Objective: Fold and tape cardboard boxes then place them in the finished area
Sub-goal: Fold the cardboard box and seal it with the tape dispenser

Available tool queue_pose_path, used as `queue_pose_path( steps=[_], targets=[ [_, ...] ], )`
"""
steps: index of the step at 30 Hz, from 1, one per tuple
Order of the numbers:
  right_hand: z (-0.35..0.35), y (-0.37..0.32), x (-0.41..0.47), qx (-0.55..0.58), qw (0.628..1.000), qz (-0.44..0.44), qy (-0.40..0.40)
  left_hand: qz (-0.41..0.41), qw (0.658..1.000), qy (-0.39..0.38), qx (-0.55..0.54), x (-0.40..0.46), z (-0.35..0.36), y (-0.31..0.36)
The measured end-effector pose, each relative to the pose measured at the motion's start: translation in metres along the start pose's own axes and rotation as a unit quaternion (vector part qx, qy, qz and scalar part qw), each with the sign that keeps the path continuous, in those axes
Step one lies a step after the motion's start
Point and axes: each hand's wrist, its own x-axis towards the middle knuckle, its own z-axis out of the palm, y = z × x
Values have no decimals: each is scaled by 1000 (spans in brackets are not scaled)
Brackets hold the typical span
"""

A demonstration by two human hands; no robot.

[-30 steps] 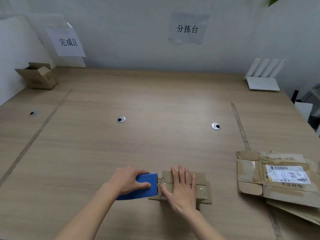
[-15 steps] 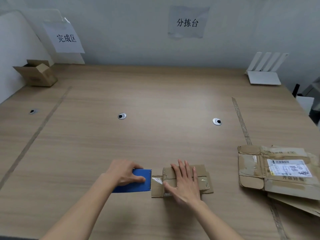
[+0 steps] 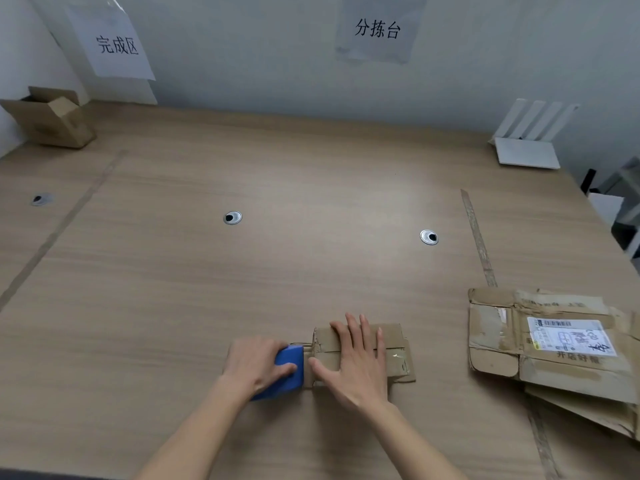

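From the head camera, a small cardboard box [image 3: 360, 351] lies near the front edge of the wooden table [image 3: 311, 265], a little right of centre. The right hand [image 3: 356, 362] lies flat on top of it, fingers straight and spread, pressing it down. The left hand [image 3: 258, 363] curls round a blue tape dispenser [image 3: 289, 370], whose edge meets the box's left end. The two hands sit just beside each other, thumbs nearly touching. To the right, near the table's edge, a stack of flattened boxes [image 3: 550, 344] lies with a white shipping label [image 3: 571, 337] facing up, apart from the small box. The far left corner holds an open cardboard box [image 3: 52, 117] under a paper sign [image 3: 114, 46]. A white router [image 3: 526, 143] stands at the far right corner. The wide middle of the table shows only three cable grommets [image 3: 232, 217], with strips of tape [image 3: 479, 237] marking off zones on each side.
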Motion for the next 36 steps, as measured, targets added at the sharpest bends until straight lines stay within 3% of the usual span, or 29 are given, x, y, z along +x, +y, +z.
queue_pose_path(
  steps=[7, 9, 12, 15, 18, 20, 25, 30, 33, 36],
  targets=[
    [2, -41, 6, -26, 996, 84, -15, -53, 996, 62, -45, -13, -9, -36],
    [1, -35, 7, -17, 998, 55, -28, -66, 994, 57, -60, -19, -2, -37],
    [-8, -7, 3, 1, 996, -66, -56, -73, 993, 52, -77, -24, 12, -37],
    [-19, 31, -8, -28, 985, -167, -17, -55, 994, 68, -73, -24, 19, -34],
    [-28, 66, -27, -47, 994, -77, 63, -39, 996, 58, -49, -25, 25, -34],
    [-30, 84, -33, -22, 999, -25, 34, -42, 997, 46, -40, -26, 29, -32],
    [-42, 106, -10, 14, 980, -169, -99, -44, 997, 36, -43, -22, 31, -20],
    [-55, 105, 2, -14, 970, -208, -127, -9, 992, 30, -121, -22, 16, -19],
    [-62, 90, 0, 54, 973, -204, -90, 45, 981, 32, -183, -24, -3, -17],
    [-67, 60, 2, 234, 959, -140, -72, 82, 970, 51, -222, -23, -28, -6]
  ],
)
